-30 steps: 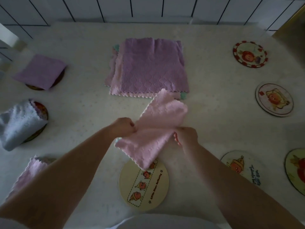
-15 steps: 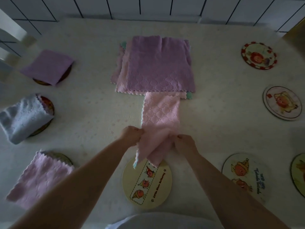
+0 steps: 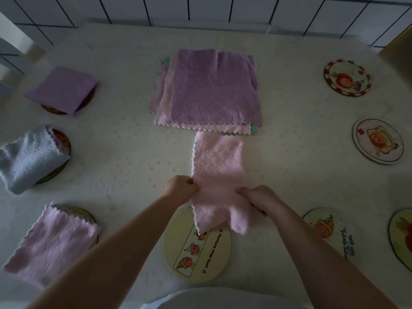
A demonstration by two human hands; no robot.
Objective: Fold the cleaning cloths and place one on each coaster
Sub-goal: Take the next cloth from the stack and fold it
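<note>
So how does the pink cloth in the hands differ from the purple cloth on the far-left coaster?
The pink cloth is a long strip lying on the table, gripped by both hands, left hand and right hand; the purple cloth is a compact folded square, untouched. The pink one only overhangs the yellow coaster; the purple one covers most of its coaster. Both look like soft textured cloth.

Dim light, cream speckled table (image 3: 116, 139), white tiled wall (image 3: 200, 7) w/ dark grout behind

Folded cloths largely hide three left coasters (image 3: 88, 101), and the far-right coaster (image 3: 401, 237) is cut off.
</note>
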